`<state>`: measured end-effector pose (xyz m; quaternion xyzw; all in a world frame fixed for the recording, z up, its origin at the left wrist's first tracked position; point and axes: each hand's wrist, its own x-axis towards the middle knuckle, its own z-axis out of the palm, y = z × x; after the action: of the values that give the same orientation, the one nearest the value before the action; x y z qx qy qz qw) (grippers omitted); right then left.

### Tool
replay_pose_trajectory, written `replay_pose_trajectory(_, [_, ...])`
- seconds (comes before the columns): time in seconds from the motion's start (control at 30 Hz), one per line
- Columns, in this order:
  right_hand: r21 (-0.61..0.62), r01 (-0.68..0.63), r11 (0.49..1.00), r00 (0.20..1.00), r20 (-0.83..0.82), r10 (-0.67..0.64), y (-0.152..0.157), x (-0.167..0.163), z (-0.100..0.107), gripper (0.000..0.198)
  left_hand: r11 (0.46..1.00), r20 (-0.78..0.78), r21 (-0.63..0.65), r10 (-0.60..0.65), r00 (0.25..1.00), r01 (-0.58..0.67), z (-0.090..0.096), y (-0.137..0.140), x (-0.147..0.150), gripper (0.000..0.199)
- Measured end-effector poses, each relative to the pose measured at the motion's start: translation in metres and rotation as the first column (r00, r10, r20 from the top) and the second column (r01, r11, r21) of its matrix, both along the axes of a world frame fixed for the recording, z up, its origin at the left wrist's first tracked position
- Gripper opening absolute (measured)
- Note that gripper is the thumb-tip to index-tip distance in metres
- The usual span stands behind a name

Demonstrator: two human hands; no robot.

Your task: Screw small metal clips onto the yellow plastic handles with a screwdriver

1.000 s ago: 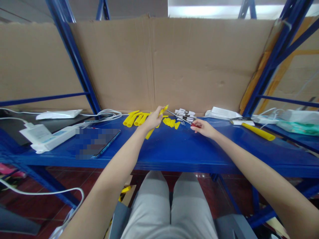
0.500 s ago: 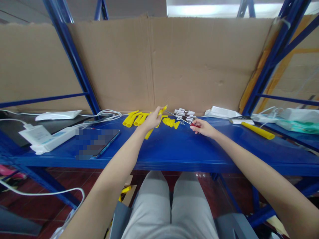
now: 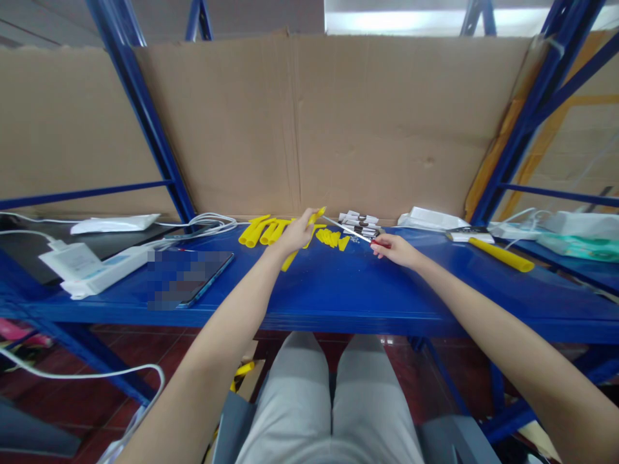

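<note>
My left hand (image 3: 297, 233) is closed around a small yellow plastic piece (image 3: 318, 214), whose end sticks out past the fingertips. In my right hand (image 3: 396, 249) is the red handle of a screwdriver (image 3: 349, 229). Its long silver shaft points left toward the yellow piece; whether the tip touches it is too small to tell. Below the shaft lies a row of small yellow wedge-shaped pieces (image 3: 331, 238), with tiny metal bits (image 3: 354, 240) beside them. Yellow tubes (image 3: 258, 231) lie left of my left hand, and another yellow strip (image 3: 289, 261) shows under its wrist.
Small white-and-dark bundles (image 3: 358, 223) stand against the cardboard back wall (image 3: 367, 129). On the left are a phone (image 3: 193, 277), a power strip (image 3: 106, 270) and white cables. To the right lie a yellow tube (image 3: 503, 255) and a white packet (image 3: 430, 218). Blue shelf posts flank the blue tabletop (image 3: 348, 290).
</note>
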<state>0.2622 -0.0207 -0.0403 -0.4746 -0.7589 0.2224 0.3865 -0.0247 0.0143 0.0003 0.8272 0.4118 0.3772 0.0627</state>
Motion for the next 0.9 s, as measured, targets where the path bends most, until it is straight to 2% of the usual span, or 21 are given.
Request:
replay_pose_trajectory(0.23, [-0.005, 0.091, 0.996, 0.992, 0.094, -0.090, 0.0009, 0.0015, 0.0018, 0.036, 1.000, -0.015, 0.015, -0.018, 1.000, 0.018, -0.0009, 0.0004, 0.0008, 0.045])
replay_pose_trajectory(0.37, [0.002, 0.080, 0.997, 0.995, 0.060, -0.080, -0.0007, 0.0006, 0.0042, 0.032, 0.999, -0.010, 0.022, -0.038, 0.999, 0.039, 0.0000, 0.0001, 0.0005, 0.046])
replay_pose_trajectory(0.6, [-0.010, 0.013, 1.000, 0.999, -0.045, -0.013, -0.0015, 0.0027, 0.0002, 0.043, 0.999, -0.020, 0.003, -0.035, 0.999, 0.035, -0.0014, 0.0021, 0.0004, 0.047])
replay_pose_trajectory(0.9, [-0.067, 0.064, 0.996, 0.998, 0.033, -0.062, -0.0009, 0.0017, 0.0048, 0.043, 0.999, 0.005, 0.037, -0.034, 0.999, 0.033, -0.0016, 0.0018, 0.0004, 0.041])
